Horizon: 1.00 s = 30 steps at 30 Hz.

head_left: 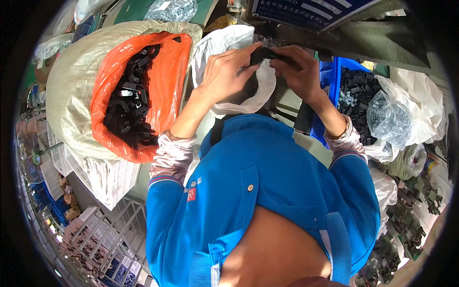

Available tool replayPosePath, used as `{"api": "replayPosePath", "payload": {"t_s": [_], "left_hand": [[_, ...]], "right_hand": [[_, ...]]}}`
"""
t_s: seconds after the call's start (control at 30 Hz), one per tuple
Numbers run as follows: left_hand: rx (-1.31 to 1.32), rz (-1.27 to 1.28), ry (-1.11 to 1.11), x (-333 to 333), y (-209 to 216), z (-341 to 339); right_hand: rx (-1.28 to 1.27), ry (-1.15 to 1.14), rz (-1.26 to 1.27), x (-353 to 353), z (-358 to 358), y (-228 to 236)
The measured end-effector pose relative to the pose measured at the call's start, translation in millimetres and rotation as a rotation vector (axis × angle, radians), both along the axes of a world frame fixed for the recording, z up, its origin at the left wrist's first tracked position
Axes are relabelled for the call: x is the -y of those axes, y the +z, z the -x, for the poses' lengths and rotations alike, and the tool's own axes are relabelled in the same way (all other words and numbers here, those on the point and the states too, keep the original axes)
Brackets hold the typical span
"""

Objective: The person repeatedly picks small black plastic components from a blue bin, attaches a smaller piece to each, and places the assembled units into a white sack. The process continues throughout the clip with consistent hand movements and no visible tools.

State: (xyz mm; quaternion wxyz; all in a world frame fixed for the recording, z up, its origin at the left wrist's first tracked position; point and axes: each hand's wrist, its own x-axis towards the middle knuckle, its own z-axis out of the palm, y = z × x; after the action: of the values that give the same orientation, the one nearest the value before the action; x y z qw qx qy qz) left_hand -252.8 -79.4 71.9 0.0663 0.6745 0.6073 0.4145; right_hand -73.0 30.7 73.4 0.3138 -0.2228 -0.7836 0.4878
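Black part (261, 56): upper middle of the frame, held between the two hands over the open white bag.
Left hand (225, 72): fingers and thumb pinched on the part's left end.
Right hand (302, 71): fingers closed on the part's right end, just beside the left hand.
White bag (266, 92): upper middle, mouth open, below the hands; its contents are hard to make out.
Sack (71, 86): upper left, pale, with an orange liner (168, 86) folded open around a heap of black pieces (125, 115).
Blue bin (317, 128): right of the frame, filled with small dark pieces (353, 86).
Clear bag (389, 118): right of the frame, by the dark pieces.
Blue plate (282, 13): top of the frame, right of the middle, above the hands.
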Motion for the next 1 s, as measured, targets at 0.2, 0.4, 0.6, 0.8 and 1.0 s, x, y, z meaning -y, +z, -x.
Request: {"api": "replayPosePath", "payload": {"t_s": [0.2,0.4,0.6,0.8,1.0], "left_hand": [[-0.099,-0.05,-0.068,-14.1,11.2,16.0],[-0.105,0.065,-0.079,-25.1,4.1,19.5],[-0.123,0.332,-0.12,-29.9,1.6,24.8],[0.161,0.355,-0.073,-11.9,-2.4,33.8],[0.086,0.252,-0.083,-11.6,-3.7,30.1]], "right_hand": [[-0.067,-0.037,0.006,0.3,9.8,0.3],[0.074,-0.022,0.101,-17.9,11.6,-24.3],[0.121,-0.023,0.219,-19.0,10.4,-29.9],[0.187,-0.028,0.118,-22.9,11.1,-19.3],[0.457,-0.036,-0.399,-89.6,13.1,-81.5]]}}
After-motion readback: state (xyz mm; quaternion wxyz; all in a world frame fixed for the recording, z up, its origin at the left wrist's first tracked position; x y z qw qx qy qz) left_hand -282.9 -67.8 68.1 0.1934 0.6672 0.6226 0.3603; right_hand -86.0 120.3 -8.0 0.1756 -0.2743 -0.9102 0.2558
